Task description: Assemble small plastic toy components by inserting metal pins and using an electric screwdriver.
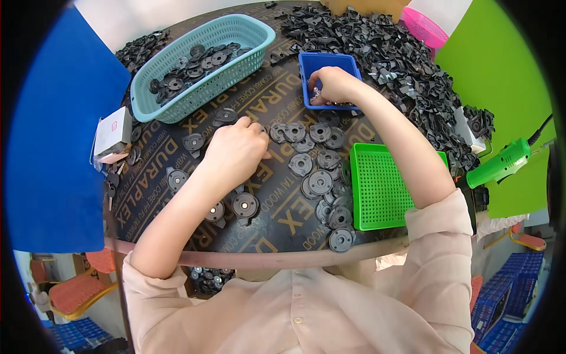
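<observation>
My right hand (336,85) reaches into a small blue bin (332,60), fingers bent down among small shiny metal parts (316,93). Whether a part is between its fingertips is too small to tell. My left hand (237,152) rests low over the dark table with its fingers curled in. Whatever it grips, if anything, is hidden under the fingers. Around it lie round black disc parts with a side tab, such as one disc (244,205) nearer me and another disc (193,141) to its left. Grey discs (320,182) lie in a loose, overlapping band to its right.
A light-blue basket (259,41) at the far left holds black discs. A green perforated tray (383,189) stands under my right forearm. Black parts (407,71) are heaped at the far right. A green electric screwdriver (500,164) sits at the right edge, a white box (113,133) left.
</observation>
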### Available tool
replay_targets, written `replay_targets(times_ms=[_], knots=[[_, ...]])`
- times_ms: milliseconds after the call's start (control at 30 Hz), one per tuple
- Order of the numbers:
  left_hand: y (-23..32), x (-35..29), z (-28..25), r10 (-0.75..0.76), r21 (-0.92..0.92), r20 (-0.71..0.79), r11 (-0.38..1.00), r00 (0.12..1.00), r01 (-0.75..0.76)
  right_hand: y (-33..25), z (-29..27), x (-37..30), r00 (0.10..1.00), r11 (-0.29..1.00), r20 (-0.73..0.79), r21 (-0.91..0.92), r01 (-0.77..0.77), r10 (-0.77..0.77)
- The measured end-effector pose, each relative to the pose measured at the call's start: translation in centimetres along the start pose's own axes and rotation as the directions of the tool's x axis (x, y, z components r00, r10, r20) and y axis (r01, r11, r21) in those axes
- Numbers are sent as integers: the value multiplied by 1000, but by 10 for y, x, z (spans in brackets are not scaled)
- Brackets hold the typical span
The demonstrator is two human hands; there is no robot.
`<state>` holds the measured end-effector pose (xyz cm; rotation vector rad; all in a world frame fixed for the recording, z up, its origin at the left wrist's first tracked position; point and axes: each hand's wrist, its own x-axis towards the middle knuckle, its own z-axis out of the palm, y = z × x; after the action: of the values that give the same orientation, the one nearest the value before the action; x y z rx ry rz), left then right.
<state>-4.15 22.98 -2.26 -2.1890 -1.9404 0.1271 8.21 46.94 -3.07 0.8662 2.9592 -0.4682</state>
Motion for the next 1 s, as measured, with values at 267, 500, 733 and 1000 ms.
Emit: replay_targets(times_ms=[267, 500, 733, 1000], knots=[[3, 27, -5, -34, -240, -160, 971, 986, -5, 13, 7, -6, 988, 997, -149, 73, -33, 44], [10, 57, 10, -16, -377, 26, 926, 1000, 24, 28, -9, -12, 951, 984, -288, 167, -70, 116], [34, 63, 9, -26, -621, -99, 783, 995, -41, 23, -19, -32, 907, 958, -408, 285, 13, 109], [59, 53, 6, -174, -816, 40, 562, 984, 133, 5, -44, -76, 934, 853, -281, 520, -45, 221]])
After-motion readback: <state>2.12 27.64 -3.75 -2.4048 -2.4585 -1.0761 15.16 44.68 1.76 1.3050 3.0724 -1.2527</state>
